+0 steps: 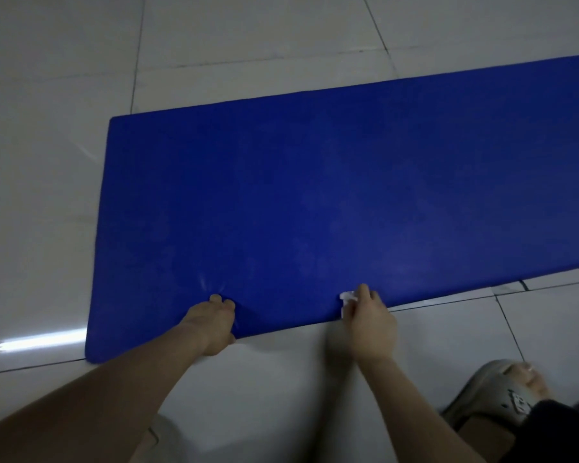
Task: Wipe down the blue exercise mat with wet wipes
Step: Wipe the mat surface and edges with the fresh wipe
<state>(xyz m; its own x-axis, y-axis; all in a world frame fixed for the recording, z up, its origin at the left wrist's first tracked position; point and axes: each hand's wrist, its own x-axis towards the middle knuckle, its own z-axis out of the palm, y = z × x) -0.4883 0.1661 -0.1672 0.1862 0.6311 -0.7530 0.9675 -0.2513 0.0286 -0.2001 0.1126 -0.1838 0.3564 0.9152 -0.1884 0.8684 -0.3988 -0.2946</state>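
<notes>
Tiled floor (57, 228), left hand (214, 324) pinching mat (315, 195), right hand (368, 325) pinching wipe (347, 297)

- Exercise mat (315, 195) at the left hand (214, 324): plain deep blue.
- Wet wipe (346, 297) in the right hand (368, 324): white.
- Floor (47, 162) around both hands: pale grey tiles, thin dark grout lines.
- Sandal (502, 392) right of the right hand: grey.

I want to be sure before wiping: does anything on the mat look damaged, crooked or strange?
Only one thing: the blue mat is puckered at its near edge, where the left hand grips it, with creases fanning out. The right hand holds a white wipe there. No tear or spill shows.
</notes>
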